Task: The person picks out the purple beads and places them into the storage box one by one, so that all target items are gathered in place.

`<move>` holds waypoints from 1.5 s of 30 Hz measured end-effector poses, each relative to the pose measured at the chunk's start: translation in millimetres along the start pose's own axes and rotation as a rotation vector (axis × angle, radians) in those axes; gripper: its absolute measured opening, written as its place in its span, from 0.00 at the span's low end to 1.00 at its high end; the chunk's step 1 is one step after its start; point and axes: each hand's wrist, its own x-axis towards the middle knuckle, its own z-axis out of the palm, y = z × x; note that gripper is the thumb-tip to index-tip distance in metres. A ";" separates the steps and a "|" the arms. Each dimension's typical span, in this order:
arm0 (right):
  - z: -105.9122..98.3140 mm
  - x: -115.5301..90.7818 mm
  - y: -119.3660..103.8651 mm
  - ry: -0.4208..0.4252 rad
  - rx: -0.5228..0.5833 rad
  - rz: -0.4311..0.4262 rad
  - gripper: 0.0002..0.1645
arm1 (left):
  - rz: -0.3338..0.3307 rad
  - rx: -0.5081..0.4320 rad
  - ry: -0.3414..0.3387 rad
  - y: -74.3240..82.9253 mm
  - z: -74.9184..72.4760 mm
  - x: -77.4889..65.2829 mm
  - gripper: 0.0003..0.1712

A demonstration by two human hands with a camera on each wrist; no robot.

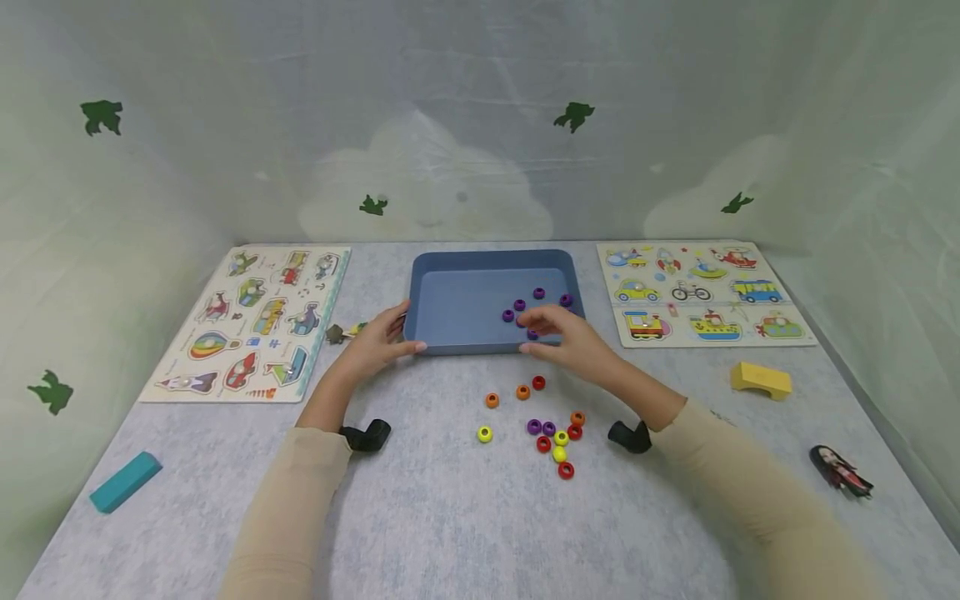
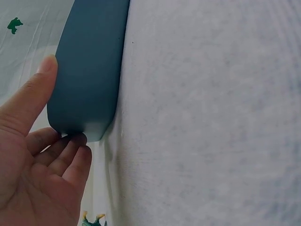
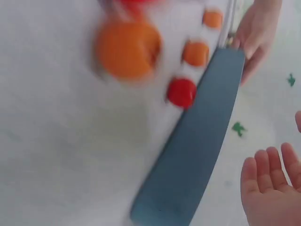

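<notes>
A shallow blue tray (image 1: 480,304) lies at the back middle of the table, with several purple beads (image 1: 538,293) in its right part. My left hand (image 1: 378,337) holds its front left corner; in the left wrist view the thumb (image 2: 47,70) lies along the rim and the fingertips touch the outer side. Over the tray's front right part hovers my right hand (image 1: 566,337), its fingers loosely bent with no bead visible in them. In front of the tray lie loose beads: orange (image 1: 492,401), red (image 1: 538,382), yellow (image 1: 485,434) and purple (image 1: 533,427).
Picture puzzle boards lie left (image 1: 251,325) and right (image 1: 705,292) of the tray. A small figure (image 1: 335,333) sits beside my left hand. A yellow arch block (image 1: 761,380) and a doll (image 1: 840,471) are at the right, a teal block (image 1: 126,482) at the left.
</notes>
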 end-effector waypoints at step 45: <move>-21.6 -5.8 1.2 0.048 -0.072 0.025 0.12 | 0.017 -0.014 0.000 -12.8 -1.1 4.6 0.46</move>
